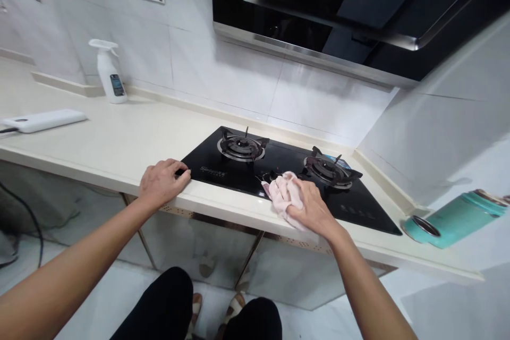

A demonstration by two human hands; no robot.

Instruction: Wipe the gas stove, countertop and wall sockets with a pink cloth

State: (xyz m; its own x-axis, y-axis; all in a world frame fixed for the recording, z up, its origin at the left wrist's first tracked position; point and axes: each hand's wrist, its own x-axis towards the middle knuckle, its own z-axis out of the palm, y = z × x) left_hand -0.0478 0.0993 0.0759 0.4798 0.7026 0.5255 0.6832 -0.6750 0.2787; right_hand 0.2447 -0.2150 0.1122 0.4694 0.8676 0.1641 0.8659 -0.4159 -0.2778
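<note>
Along the front edge of the hob (281,158), R hand (313,207) has pink cloth (283,194) bunched in its grasp, prob. mid-wipe, L hand (163,180) curled at near-left corner, can't tell if gripping; next stroke prob. needs firm pressure clear of R burner (331,170).

Over there, the hob (282,157) sits in the counter (139,117), one burner (241,147) at its left, another (332,171) at its right. A cloth (283,194) lies across the hob's near edge, under the right hand (314,204); the left hand (163,183) rests by the near left corner. Farther left stands a spray bottle (107,71), with a flat device (51,120) nearer and left of it. The range hood (311,10) hangs above; a canister (464,218) is to the hob's right.
</note>
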